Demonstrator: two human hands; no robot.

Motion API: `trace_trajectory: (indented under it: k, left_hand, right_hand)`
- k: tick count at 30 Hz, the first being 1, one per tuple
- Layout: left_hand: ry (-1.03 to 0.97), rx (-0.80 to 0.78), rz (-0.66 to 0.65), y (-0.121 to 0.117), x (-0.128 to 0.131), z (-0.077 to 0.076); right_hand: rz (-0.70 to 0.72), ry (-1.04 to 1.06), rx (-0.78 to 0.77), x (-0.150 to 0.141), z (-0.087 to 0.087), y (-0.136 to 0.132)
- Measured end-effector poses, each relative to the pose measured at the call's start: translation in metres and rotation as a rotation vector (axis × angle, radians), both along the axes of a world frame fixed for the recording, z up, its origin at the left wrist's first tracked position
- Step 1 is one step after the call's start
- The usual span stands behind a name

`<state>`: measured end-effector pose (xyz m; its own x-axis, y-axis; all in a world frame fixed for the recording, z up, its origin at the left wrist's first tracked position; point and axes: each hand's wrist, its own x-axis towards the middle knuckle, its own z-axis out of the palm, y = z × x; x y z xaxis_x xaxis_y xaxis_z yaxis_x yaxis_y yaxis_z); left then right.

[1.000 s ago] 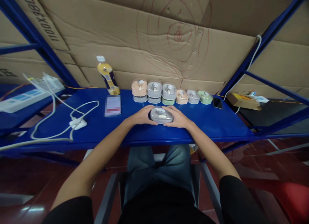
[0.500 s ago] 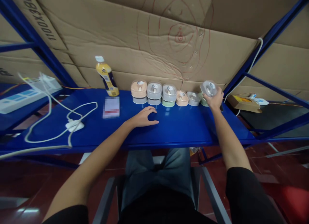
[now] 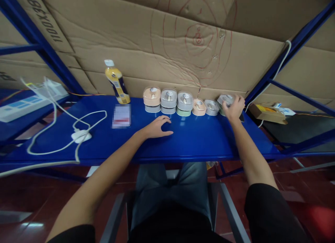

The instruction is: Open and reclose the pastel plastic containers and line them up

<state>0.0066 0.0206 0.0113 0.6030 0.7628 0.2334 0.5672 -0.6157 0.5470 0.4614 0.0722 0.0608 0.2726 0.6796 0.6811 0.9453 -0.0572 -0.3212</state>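
Cardboard [image 3: 125,44] covered the back of a blue table [image 3: 188,141], with a row of six box positions along the rear. The right hand [image 3: 235,107] gripped a grey box [image 3: 225,98] at the row's right end. A moment earlier that box hung higher; it had since come down over a green box [image 3: 222,111], apparently touching it, so this position looked two high, though the fingers hid part of the contact. The left hand [image 3: 155,127] had stayed near the table's middle, released, its fingers curved around nothing.

Counting the held one, there were ten boxes: six grey, two peach, two green. Three pairs stood stacked on the left, then two singles, one peach [image 3: 199,107] and one grey. Farther left were one yellow bottle [image 3: 119,87], one pixelated card [image 3: 121,116] and one white adapter [image 3: 81,135] with its cable
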Motion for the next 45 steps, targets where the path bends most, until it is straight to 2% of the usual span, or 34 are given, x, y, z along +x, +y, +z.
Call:
trace_trajectory:
  k: [2, 3, 5, 7, 10, 15, 19, 22, 24, 27, 30, 33, 36, 38, 41, 45]
  left_hand:
    - [-0.009, 0.009, 0.003, 0.000, 0.000, -0.001]
    - [-0.012, 0.013, 0.005, 0.000, 0.000, -0.001]
    - [-0.015, 0.017, 0.005, 0.000, 0.000, -0.001]
    - [-0.014, 0.016, -0.001, 0.000, 0.000, -0.001]
    - [-0.004, 0.011, -0.013, -0.001, 0.000, 0.000]
    - [-0.022, 0.011, -0.014, -0.001, 0.001, 0.001]
    - [-0.025, 0.017, -0.018, -0.002, 0.002, 0.003]
    - [-0.026, -0.005, 0.005, -0.004, 0.003, 0.005]
    - [-0.055, -0.037, 0.033, -0.004, 0.004, 0.005]
    - [-0.147, -0.066, 0.032, -0.005, 0.006, 0.002]
    - [-0.231, -0.066, -0.008, -0.004, 0.009, -0.002]
    - [-0.260, -0.057, -0.041, -0.004, 0.009, -0.003]
    - [-0.250, -0.059, -0.032, -0.004, 0.009, -0.002]
    - [-0.234, -0.057, 0.007, -0.005, 0.009, -0.002]
    - [-0.197, 0.008, 0.061, -0.006, 0.008, -0.002]
    - [-0.156, 0.096, -0.030, -0.007, 0.008, -0.002]
  right_hand:
    - [0.225, -0.115, 0.025, -0.029, -0.003, -0.004]
    - [0.332, -0.171, -0.014, -0.047, -0.006, -0.005]
    - [0.461, -0.273, -0.146, -0.082, -0.013, -0.002]
    - [0.484, -0.346, -0.274, -0.111, -0.020, 0.001]
    - [0.450, -0.339, -0.350, -0.135, -0.028, -0.003]
    - [0.491, -0.329, -0.314, -0.132, -0.027, -0.044]
    - [0.338, -0.204, -0.230, -0.124, -0.024, -0.076]
    - [0.285, -0.116, -0.284, -0.125, -0.026, -0.085]
    - [0.383, -0.116, -0.358, -0.131, -0.026, -0.089]
    - [0.692, -0.174, -0.393, -0.148, -0.023, -0.095]
    - [0.911, -0.198, -0.376, -0.173, -0.018, -0.097]
    - [0.969, -0.209, -0.394, -0.198, -0.018, -0.093]
    - [1.012, -0.192, -0.379, -0.209, -0.020, -0.085]
    - [1.043, -0.135, -0.323, -0.205, -0.023, -0.078]
    - [1.026, 0.008, -0.229, -0.184, -0.025, -0.070]
    - [0.946, 0.174, -0.237, -0.145, -0.031, -0.060]
